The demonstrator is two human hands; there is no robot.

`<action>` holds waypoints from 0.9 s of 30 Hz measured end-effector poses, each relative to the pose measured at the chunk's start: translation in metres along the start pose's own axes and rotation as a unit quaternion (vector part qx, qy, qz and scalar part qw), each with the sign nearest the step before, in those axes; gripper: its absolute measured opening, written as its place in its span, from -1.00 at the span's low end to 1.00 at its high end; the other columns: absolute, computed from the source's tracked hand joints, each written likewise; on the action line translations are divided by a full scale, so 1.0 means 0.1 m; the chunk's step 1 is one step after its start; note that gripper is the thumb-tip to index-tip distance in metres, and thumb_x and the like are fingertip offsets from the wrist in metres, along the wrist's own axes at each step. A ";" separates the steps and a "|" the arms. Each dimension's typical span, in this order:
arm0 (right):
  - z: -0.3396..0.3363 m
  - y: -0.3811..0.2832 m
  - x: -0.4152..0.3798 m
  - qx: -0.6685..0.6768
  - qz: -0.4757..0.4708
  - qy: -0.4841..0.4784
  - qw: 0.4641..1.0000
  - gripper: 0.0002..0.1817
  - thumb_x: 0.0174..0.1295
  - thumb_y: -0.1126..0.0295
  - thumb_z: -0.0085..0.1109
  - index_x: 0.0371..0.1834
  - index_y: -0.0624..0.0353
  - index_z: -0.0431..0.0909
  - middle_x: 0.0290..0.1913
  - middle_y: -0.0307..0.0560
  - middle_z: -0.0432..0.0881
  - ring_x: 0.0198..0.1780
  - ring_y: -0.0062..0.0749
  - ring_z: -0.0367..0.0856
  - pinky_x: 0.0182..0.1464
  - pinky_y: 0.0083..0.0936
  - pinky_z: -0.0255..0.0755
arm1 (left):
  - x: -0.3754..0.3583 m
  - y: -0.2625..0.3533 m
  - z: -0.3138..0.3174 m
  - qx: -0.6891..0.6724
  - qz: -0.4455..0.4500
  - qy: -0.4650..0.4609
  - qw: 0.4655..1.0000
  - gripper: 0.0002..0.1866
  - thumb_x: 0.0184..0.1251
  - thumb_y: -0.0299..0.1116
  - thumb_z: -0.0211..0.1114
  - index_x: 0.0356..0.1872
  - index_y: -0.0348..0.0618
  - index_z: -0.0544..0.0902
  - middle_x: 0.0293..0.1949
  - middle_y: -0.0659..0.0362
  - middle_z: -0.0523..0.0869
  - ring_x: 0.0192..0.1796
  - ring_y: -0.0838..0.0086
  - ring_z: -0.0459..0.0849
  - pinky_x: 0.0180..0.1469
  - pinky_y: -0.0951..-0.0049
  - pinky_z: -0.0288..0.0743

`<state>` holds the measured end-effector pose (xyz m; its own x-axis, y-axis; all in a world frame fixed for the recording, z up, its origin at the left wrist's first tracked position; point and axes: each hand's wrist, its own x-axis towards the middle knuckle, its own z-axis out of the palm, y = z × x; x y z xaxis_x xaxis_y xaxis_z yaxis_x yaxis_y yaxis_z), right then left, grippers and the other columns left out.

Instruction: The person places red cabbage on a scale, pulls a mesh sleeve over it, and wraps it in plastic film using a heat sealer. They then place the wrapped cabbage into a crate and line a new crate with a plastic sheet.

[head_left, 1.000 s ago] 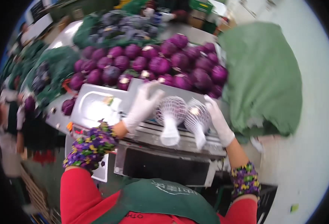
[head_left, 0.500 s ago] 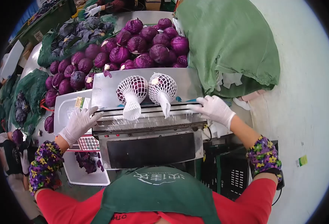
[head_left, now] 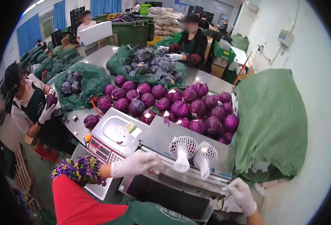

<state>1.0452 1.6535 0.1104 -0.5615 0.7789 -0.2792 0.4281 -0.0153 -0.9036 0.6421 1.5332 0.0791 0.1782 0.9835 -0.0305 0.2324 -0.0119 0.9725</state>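
Note:
Two red cabbages in white foam nets, the left one [head_left: 184, 147] and the right one [head_left: 206, 153], lie side by side on the steel plate of a film wrapping machine [head_left: 169, 195]. Their gathered net ends point toward me. My left hand [head_left: 138, 164], in a white glove, is over the machine's front left part with its fingers closed together. At the machine's front right corner, my gloved right hand [head_left: 241, 195] is closed too, thumb against curled fingers. Whatever either hand pinches is too small or too clear to make out.
A digital scale [head_left: 115, 131] stands left of the machine. Behind lie many loose red cabbages [head_left: 180, 108] and a green net sack [head_left: 146, 65] of unpeeled ones. A green cloth cover [head_left: 272, 123] bulges at right. Co-workers stand at left and across the table.
My view has lifted and turned, showing more of the room. My left hand has come off the machine's far left edge toward me; my right hand has also drawn nearer me. The cabbages stay on the plate.

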 end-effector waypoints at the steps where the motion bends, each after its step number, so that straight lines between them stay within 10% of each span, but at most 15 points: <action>1: -0.04 -0.10 0.03 0.058 -0.077 0.051 0.994 -0.96 0.36 0.56 0.01 -0.20 0.30 0.40 -0.35 0.00 0.69 -0.28 -0.35 0.72 -0.22 -0.51 0.60 | -0.02 0.16 -0.07 0.116 0.093 0.048 0.988 -0.88 0.46 -0.57 0.05 -0.18 -0.28 0.57 -0.23 0.12 0.74 -0.23 0.43 0.76 -0.15 0.45 0.63; 3: -0.07 -0.37 0.19 0.114 -0.209 0.172 0.956 -0.96 0.35 0.62 -0.03 -0.28 0.30 0.36 -0.35 0.04 0.70 -0.26 -0.36 0.72 -0.18 -0.49 0.61 | 0.18 0.24 -0.28 0.338 0.242 0.076 0.906 -0.65 0.25 -0.59 0.16 0.08 -0.17 0.56 0.04 0.02 0.66 0.01 0.28 0.70 0.08 0.36 0.56; 6: -0.32 -0.22 0.93 -0.421 -0.451 0.199 0.762 -0.66 0.22 0.67 0.04 0.07 0.23 0.46 -0.07 0.16 0.64 -0.18 -0.06 0.66 -0.02 -0.30 0.58 | 0.87 0.15 -0.54 0.623 0.332 0.044 0.707 -0.23 0.15 -0.53 0.11 0.47 0.18 0.24 0.38 -0.11 0.34 0.29 0.14 0.50 0.28 0.24 0.43; 8: -0.32 0.01 1.33 -0.598 -0.447 0.080 0.661 -0.45 0.13 0.62 0.14 0.26 0.19 0.39 0.15 0.25 0.50 0.01 0.12 0.58 0.07 -0.23 0.55 | 1.25 -0.38 -0.69 0.671 0.345 -0.034 0.655 -0.24 0.21 -0.49 0.10 0.49 0.17 0.15 0.39 -0.26 0.25 0.30 0.00 0.47 0.28 0.11 0.42; 10: -0.20 0.38 1.61 -0.527 -0.375 -0.047 0.762 -0.28 0.05 0.55 0.27 0.35 0.19 0.26 0.26 0.27 0.39 0.19 0.15 0.49 0.14 -0.19 0.51 | 1.42 -0.63 -0.60 0.571 0.336 -0.092 0.743 -0.19 0.14 -0.41 0.24 0.47 -0.01 0.15 0.37 -0.31 0.27 0.27 -0.05 0.49 0.26 0.13 0.43; 14: -0.03 0.88 1.91 -0.368 -0.404 -0.001 0.838 0.06 -0.03 0.46 0.42 0.52 0.18 -0.08 0.28 0.32 0.36 0.25 0.14 0.47 0.26 -0.18 0.42 | 1.45 -0.68 -0.13 0.302 0.252 -0.026 0.919 -0.25 0.20 -0.29 0.31 0.36 -0.38 0.20 0.28 -0.19 0.42 0.20 0.10 0.57 0.30 0.25 0.44; 17: 0.11 0.75 1.86 0.032 -0.187 -0.059 0.980 0.07 0.18 0.39 0.32 0.60 0.15 -0.31 0.44 0.15 0.25 0.37 -0.20 0.38 0.40 -0.35 0.24 | 1.52 -0.63 -0.10 0.099 0.083 0.001 0.992 -0.17 0.21 -0.14 0.40 0.40 -0.28 0.19 0.21 0.00 0.51 0.19 0.29 0.56 0.28 0.33 0.44; 23: 0.10 0.75 1.64 0.274 0.077 -0.207 0.936 -0.17 0.24 0.38 0.28 0.50 0.36 0.02 0.41 0.02 0.29 0.40 -0.21 0.32 0.45 -0.36 0.18 | 1.41 -0.27 -0.20 -0.171 -0.306 -0.177 0.920 -0.10 0.31 0.33 0.14 0.37 -0.29 0.34 0.12 0.10 0.61 0.13 0.39 0.56 0.15 0.37 0.49; 26: 0.03 0.38 1.46 0.308 0.091 -0.183 0.929 -0.21 0.23 0.33 0.31 0.44 0.38 0.12 0.29 0.06 0.45 0.31 -0.22 0.44 0.34 -0.40 0.33 | 1.45 -0.45 -0.35 0.094 -0.193 -0.216 0.952 -0.19 0.35 0.27 0.16 0.39 -0.19 0.34 0.16 0.12 0.60 0.09 0.39 0.58 0.10 0.29 0.50; 27: -0.02 0.13 1.38 0.128 0.093 -0.108 0.981 -0.20 0.20 0.33 0.32 0.45 0.35 0.12 0.18 0.05 0.52 0.20 -0.20 0.52 0.26 -0.42 0.40 | 1.57 -0.93 -0.33 0.120 -0.118 -0.103 0.980 -0.26 0.35 0.13 0.26 0.38 -0.16 0.35 0.24 0.01 0.53 0.13 0.28 0.59 0.11 0.21 0.50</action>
<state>0.9745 1.7623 0.0608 -0.6395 0.5964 -0.4852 0.3615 -0.3238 -0.8744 0.6170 1.6945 -0.0088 0.2766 0.9069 -0.3179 0.5042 0.1446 0.8514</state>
